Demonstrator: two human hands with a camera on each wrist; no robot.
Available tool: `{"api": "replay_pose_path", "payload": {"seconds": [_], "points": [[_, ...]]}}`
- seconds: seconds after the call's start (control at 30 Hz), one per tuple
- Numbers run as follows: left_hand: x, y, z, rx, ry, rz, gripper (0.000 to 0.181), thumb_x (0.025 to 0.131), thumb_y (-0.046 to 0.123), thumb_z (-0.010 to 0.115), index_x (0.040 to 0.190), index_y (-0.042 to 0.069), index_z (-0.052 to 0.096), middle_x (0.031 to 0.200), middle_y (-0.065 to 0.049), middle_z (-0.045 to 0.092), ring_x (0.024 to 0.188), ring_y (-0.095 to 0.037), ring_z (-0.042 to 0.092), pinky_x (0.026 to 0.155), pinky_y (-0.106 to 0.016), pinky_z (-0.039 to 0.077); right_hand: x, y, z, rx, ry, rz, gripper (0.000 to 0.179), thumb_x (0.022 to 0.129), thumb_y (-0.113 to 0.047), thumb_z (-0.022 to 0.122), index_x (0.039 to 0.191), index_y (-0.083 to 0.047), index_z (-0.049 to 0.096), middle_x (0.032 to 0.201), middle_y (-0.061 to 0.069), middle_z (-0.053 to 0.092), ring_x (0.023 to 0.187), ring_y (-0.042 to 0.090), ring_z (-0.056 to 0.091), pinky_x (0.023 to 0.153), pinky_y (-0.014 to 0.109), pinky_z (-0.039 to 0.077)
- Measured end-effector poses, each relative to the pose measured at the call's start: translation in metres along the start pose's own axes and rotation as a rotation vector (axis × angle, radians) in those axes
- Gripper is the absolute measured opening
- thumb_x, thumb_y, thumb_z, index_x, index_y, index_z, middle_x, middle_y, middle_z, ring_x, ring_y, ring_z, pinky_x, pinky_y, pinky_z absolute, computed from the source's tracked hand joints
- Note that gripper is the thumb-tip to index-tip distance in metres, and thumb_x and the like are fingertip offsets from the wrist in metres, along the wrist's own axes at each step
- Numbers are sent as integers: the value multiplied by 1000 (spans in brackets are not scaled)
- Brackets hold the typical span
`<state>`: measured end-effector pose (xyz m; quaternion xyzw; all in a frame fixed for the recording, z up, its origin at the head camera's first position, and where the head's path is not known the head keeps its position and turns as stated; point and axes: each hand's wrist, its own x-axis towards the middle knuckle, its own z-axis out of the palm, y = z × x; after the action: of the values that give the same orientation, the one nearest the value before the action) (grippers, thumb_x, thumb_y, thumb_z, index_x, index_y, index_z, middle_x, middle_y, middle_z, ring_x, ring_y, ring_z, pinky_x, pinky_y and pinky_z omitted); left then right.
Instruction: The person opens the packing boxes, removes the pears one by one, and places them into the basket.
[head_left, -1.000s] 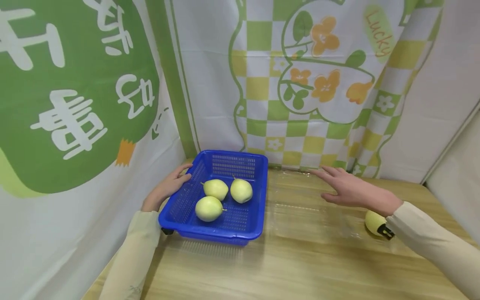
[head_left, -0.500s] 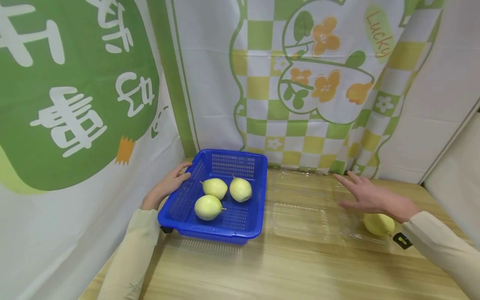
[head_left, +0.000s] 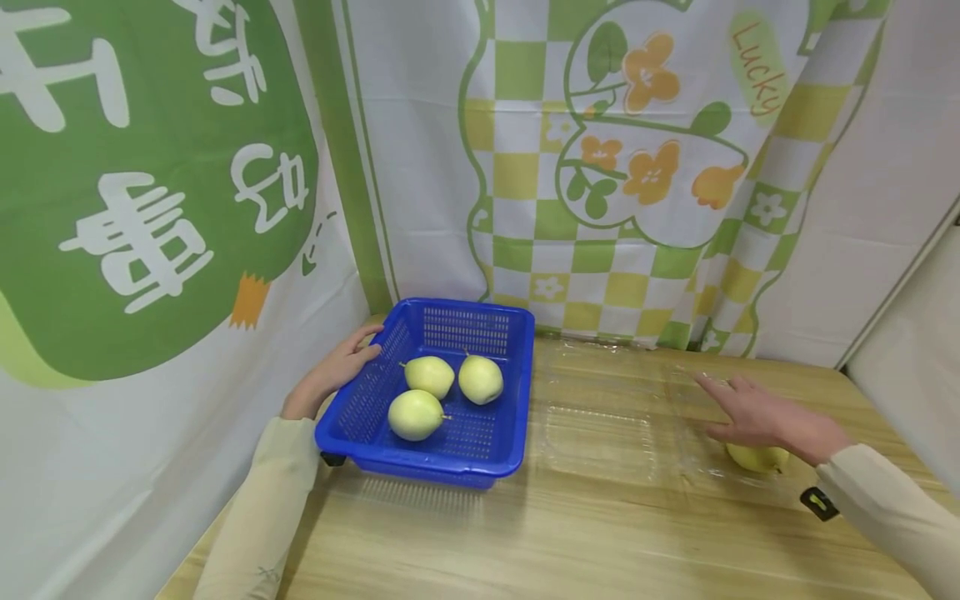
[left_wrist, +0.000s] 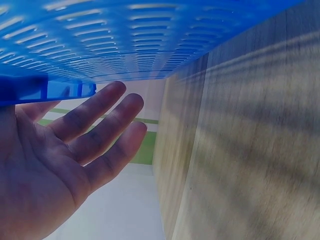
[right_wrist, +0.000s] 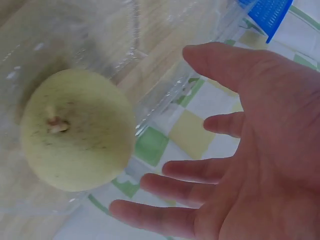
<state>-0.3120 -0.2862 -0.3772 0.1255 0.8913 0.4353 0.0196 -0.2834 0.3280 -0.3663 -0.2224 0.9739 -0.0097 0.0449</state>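
A blue perforated basket (head_left: 517,392) holds three pale yellow-green pears (head_left: 416,415). My left hand (head_left: 335,372) rests at its left rim. In the left wrist view, several loosely extended fingers (left_wrist: 107,155) lie under the rim; the thumb is hidden there. To the right, my right hand (head_left: 765,417) hovers above another pear (head_left: 756,458), partly covering it. The right wrist view shows that pear (right_wrist: 77,130) in a clear plastic container (right_wrist: 100,30), apart from my spread fingers (right_wrist: 200,170). Nothing is in the right palm.
A clear plastic container (head_left: 600,437) stands on the wooden table (head_left: 540,542) between the basket and the right hand. Printed cloth (head_left: 525,192) hangs behind, and another cloth (head_left: 135,275) closes off the left side.
My right hand has moved to the right and toward me, from over the containers to above the pear at the right. My left hand has stayed at the basket rim.
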Motion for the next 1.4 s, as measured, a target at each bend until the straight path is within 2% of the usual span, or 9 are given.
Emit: {"api": "replay_pose_path", "payload": {"seconds": [0.2, 0.3, 0.4, 0.57, 0.67, 0.8, 1.1, 1.33, 1.4], "points": [[3, -3, 0, 0, -6, -15, 53, 107, 19, 36, 154, 0, 20, 145, -36, 40, 126, -51, 48, 105, -61, 37, -6, 10, 4, -24, -59, 36, 77, 88, -41, 68, 142, 5, 39, 126, 49, 44, 114, 61, 49, 88, 67, 45], [10, -14, 1, -4, -3, -19, 53, 107, 19, 36, 154, 1, 19, 145, -36, 40, 127, -52, 48, 104, -63, 37, -6, 15, 6, -19, -71, 40, 64, 89, -40, 68, 130, 4, 49, 125, 41, 52, 112, 58, 52, 87, 66, 46], [17, -28, 3, -4, 4, -16, 54, 107, 21, 36, 155, 3, 19, 146, -35, 40, 127, -51, 47, 104, -63, 36, -5, 20, 6, -9, -81, 20, 49, 88, -36, 68, 115, 3, 57, 116, 32, 61, 106, 53, 57, 85, 62, 48], [23, -42, 4, 8, 15, 0, 55, 107, 28, 37, 156, 9, 20, 148, -31, 40, 129, -49, 47, 105, -63, 36, -4, 27, 5, -6, -89, -11, 34, 86, -28, 69, 101, 1, 59, 99, 23, 66, 92, 42, 62, 77, 55, 52], [23, -44, 4, 4, 25, -1, 54, 107, 31, 38, 155, 12, 22, 146, -30, 43, 128, -48, 49, 105, -62, 37, -4, 29, 6, 4, -77, -21, 30, 86, -26, 68, 98, 0, 60, 96, 20, 66, 89, 37, 63, 74, 52, 52], [24, -45, 4, -2, 33, -10, 54, 106, 33, 39, 155, 14, 24, 145, -28, 46, 127, -46, 51, 105, -60, 37, -6, 29, 7, 19, -57, -45, 29, 86, -24, 69, 98, 1, 61, 96, 21, 66, 89, 38, 63, 75, 53, 52], [23, -43, 3, -10, 22, 9, 55, 107, 31, 39, 155, 10, 22, 140, -30, 50, 121, -46, 56, 101, -58, 41, -7, 27, 19, -1, 14, -101, 30, 82, -25, 73, 97, -1, 63, 96, 16, 68, 90, 38, 63, 80, 53, 52], [23, -43, 3, -2, 20, -14, 55, 107, 33, 39, 156, 13, 22, 145, -28, 45, 125, -44, 53, 104, -59, 39, -4, 29, 27, 16, -17, -111, 32, 86, -27, 71, 100, 1, 64, 98, 17, 69, 89, 36, 64, 78, 51, 52], [24, -45, 2, 0, 21, -2, 55, 107, 32, 38, 155, 12, 22, 144, -29, 46, 121, -43, 56, 102, -57, 41, -3, 29, 28, 31, -25, -112, 32, 87, -27, 70, 101, 1, 64, 99, 19, 69, 90, 37, 65, 78, 51, 52]]}}
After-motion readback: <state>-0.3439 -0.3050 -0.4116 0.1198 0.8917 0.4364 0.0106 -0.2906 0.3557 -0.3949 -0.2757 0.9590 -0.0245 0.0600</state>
